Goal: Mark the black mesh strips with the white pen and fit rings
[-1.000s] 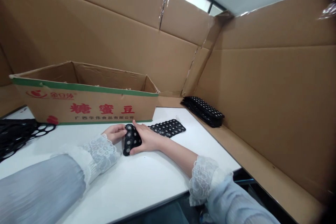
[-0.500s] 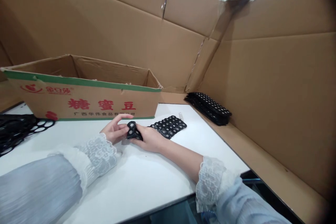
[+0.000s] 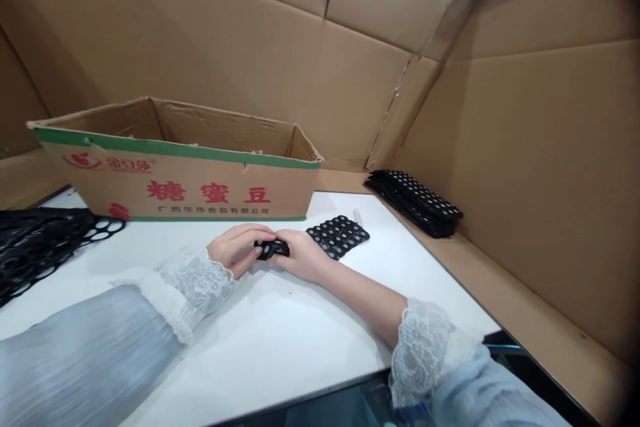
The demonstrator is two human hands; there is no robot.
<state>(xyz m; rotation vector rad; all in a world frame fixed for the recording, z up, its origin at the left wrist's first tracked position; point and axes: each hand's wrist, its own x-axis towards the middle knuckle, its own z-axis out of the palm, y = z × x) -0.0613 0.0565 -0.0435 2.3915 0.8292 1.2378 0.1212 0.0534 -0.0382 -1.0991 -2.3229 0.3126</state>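
Note:
Both hands meet over the white tabletop, gripping a small black piece with pale round dots. My left hand curls over its left end, fingers closed on it. From the other side, my right hand pinches the same piece between thumb and fingers. Just beyond the right hand lies a flat black sheet with rows of pale round dots. Whether the held piece joins that sheet is hidden behind the right hand.
An open cardboard box with red lettering stands behind the hands. Black webbing with ring-shaped holes is heaped at left. A stack of black dotted sheets lies at right. Tall cardboard walls enclose the back and right.
My left fingers, raised and spread before, have come down over the black piece. The whole view has shifted, so the scene sits slightly further right.

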